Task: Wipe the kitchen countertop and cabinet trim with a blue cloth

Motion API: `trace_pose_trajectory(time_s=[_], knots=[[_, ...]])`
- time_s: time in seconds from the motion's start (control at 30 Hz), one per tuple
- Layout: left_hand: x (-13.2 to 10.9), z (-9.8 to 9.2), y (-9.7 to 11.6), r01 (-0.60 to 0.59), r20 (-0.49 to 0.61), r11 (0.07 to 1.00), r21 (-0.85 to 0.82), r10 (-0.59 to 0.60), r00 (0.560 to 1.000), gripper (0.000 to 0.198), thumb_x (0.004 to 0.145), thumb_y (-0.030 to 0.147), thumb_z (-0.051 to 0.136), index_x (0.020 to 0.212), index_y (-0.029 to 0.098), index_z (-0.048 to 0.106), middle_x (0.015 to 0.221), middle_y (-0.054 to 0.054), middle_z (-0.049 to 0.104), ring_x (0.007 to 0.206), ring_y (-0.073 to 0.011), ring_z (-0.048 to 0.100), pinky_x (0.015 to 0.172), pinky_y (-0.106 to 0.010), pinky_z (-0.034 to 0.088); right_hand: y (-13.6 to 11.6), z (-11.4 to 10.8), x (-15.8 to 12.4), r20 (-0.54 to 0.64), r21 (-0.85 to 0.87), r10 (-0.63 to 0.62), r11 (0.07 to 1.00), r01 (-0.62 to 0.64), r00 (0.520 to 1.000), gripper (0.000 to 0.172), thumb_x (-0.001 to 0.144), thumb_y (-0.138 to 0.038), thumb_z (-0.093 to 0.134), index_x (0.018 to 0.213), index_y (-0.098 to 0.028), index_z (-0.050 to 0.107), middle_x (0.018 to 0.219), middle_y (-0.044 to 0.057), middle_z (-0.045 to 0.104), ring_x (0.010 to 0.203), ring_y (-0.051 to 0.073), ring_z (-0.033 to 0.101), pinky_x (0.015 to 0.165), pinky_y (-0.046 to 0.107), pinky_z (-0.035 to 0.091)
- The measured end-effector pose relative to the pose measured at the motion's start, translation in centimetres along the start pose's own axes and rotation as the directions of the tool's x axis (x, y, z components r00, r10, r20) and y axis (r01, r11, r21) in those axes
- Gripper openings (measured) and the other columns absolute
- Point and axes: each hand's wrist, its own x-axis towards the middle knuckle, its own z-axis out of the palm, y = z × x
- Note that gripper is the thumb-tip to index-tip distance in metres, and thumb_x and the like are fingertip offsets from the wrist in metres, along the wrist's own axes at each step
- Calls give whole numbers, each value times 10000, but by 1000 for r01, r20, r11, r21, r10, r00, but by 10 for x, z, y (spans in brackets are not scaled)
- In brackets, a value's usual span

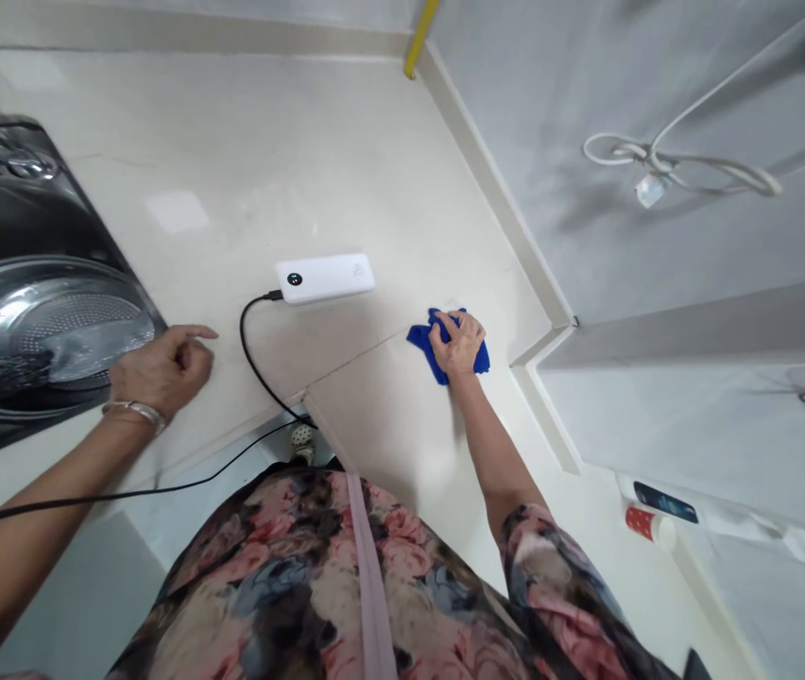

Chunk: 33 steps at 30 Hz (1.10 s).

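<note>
My right hand [457,345] presses on a crumpled blue cloth [482,359], its fingers bent over the fabric on the pale countertop [267,142]. The cloth lies near the inner corner of the counter, across the end of a thin seam. At the left, my left hand [165,368] hovers over or rests by the sink's edge; I cannot tell which. Its index finger stretches out, the others curl loosely, and it holds nothing. Between my hands, farther back, lies a white power bank [328,279] with a small round display and a black cable [250,349] plugged into its left end.
A steel sink [83,203] with a strainer basket [62,321] and a faucet [6,151] is at the left. A yellow pipe [420,38] meets the back edge. A coiled white cord [658,156] hangs on the right wall. A red-and-white cup [650,526] stands lower right.
</note>
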Motion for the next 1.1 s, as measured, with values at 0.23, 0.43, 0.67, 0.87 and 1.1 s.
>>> trace_pose_trajectory(time_s=[0.23,0.43,0.67,0.87,1.1], knots=[[3,-1,-3,40,72,999,-20,-38,997,401,907,405,496,1218,266,707,788,13,631,704,-151,519,695,-264,351,-3,14,36,-94,-104,236,964,-245,967,346,956,-336,541,1202,-234,762,1243,130,655,1180,318,552,1048,524,353],[8,-2,-6,45,106,999,-24,-42,993,423,903,405,505,1266,278,682,774,15,625,668,-158,503,652,-261,332,-43,-11,-30,107,125,-219,971,206,970,287,931,-314,568,1143,-282,759,1222,70,676,1227,259,558,1126,476,356],[4,-12,7,65,126,998,-24,-61,990,432,915,415,458,1256,285,689,830,-18,656,687,-187,506,667,-282,334,-42,-43,-79,59,208,-164,967,149,985,592,1015,-436,441,1539,-160,441,1512,185,498,1448,295,423,1238,557,305],[4,-12,7,71,145,996,-51,-63,987,431,917,405,455,1260,287,688,833,-25,648,715,-189,502,684,-280,322,-69,-22,-102,87,43,163,985,-167,983,727,1022,-523,385,1576,-53,357,1641,313,249,1556,481,141,1174,772,224],[3,-9,4,76,152,997,-23,-72,986,438,937,413,431,1269,287,687,875,-31,674,715,-189,503,685,-285,313,-33,-11,-38,197,-53,211,978,-204,957,768,866,-396,543,1573,-128,402,1642,264,299,1526,517,215,1157,774,235]])
